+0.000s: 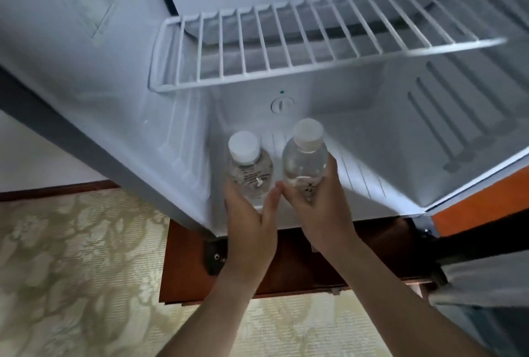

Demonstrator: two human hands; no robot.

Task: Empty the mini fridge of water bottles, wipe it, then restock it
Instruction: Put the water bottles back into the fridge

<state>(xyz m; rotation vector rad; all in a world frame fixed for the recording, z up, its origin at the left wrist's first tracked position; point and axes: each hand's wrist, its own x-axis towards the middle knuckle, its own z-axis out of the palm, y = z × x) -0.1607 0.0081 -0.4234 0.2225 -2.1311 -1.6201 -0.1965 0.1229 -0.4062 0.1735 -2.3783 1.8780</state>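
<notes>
Both hands (249,213) (317,202) grip bottles (250,167) (305,162); label print apparently unreadable.

Person: left hand (252,222) and right hand (317,207), both bare; forearms uncovered, no sleeves, rings or wristwear visible.

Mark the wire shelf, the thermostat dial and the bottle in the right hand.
wire shelf (300,41), head view, a middle bar.
thermostat dial (282,105), head view, the knob's face.
bottle in the right hand (305,160), head view, clear shoulder below the cap.
</notes>
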